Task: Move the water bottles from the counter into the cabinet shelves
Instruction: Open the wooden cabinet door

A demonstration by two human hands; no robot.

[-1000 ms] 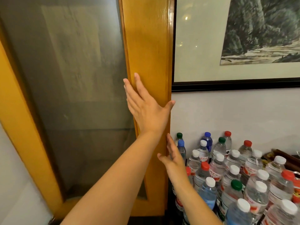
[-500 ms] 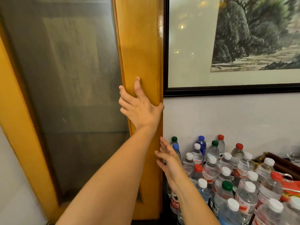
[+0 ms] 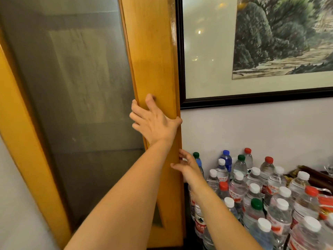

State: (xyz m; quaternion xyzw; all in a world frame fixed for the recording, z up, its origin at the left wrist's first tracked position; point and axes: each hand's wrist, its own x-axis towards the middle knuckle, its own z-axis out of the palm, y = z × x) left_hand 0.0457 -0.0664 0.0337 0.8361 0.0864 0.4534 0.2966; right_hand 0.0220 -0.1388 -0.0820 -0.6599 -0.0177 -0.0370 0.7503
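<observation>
Several clear water bottles [image 3: 255,193] with white, red, green and blue caps stand packed together on the dark counter at the lower right. The cabinet door [image 3: 155,65] is a yellow wooden frame round a frosted glass pane [image 3: 75,91]. My left hand [image 3: 153,121] grips the door's right wooden upright, fingers curled over its inner edge by the glass and thumb on its outer edge. Lower down, my right hand [image 3: 187,166] touches the same upright's outer edge with spread, lightly bent fingers. The shelves behind the glass are hidden.
A dark-framed landscape painting [image 3: 270,51] hangs on the white wall right above the bottles. Red packaging [image 3: 326,197] and dark wooden items [image 3: 313,174] lie at the far right of the counter. White wall [image 3: 16,204] borders the cabinet on the left.
My left hand went from lying flat on the upright to curling its fingers round it. My right hand's fingers spread and came up against the upright's outer edge.
</observation>
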